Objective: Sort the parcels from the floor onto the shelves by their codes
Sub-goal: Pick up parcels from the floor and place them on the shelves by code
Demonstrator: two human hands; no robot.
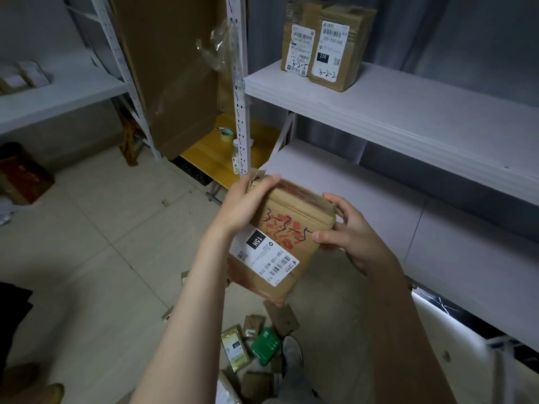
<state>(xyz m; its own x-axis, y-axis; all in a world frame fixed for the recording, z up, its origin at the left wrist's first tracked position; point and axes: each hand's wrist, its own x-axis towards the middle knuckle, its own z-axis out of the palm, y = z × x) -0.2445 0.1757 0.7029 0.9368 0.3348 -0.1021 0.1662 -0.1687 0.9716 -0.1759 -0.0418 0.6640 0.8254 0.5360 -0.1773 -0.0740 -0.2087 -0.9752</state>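
The parcel (287, 243), a flat brown cardboard packet, is held in the air by both hands, above the floor (102, 258) and just in front of the lower shelf (364, 199); no shelf is touched by it. The left hand (246, 205) is curled round its upper left corner; the right hand (350, 231) is closed on the right edge, with the thumb laid on the front face. A code is written by hand on the front and is read as 3-3-5, though the middle figure is not fully clear; a printed label (264, 256) is seen below it.

On the upper shelf (408, 118) the parcel marked 3-2-5 (299, 39) and the parcel marked 3-2-2 (338, 48) are stood upright, side by side and touching; so a part of the sorting is judged as done. On the far left shelf (58, 94) some small packets (26, 75) are laid, too blurred to be read.

Low in the view several small parcels are scattered on the floor, among them a gold packet (234, 348) and a green packet (265, 346); these are not yet sorted. The task is therefore judged to be at an early or middle stage; the code of the held parcel is being read and its place must be found, probably not beside the two 3-2 parcels; after that the floor pile is to be worked through.
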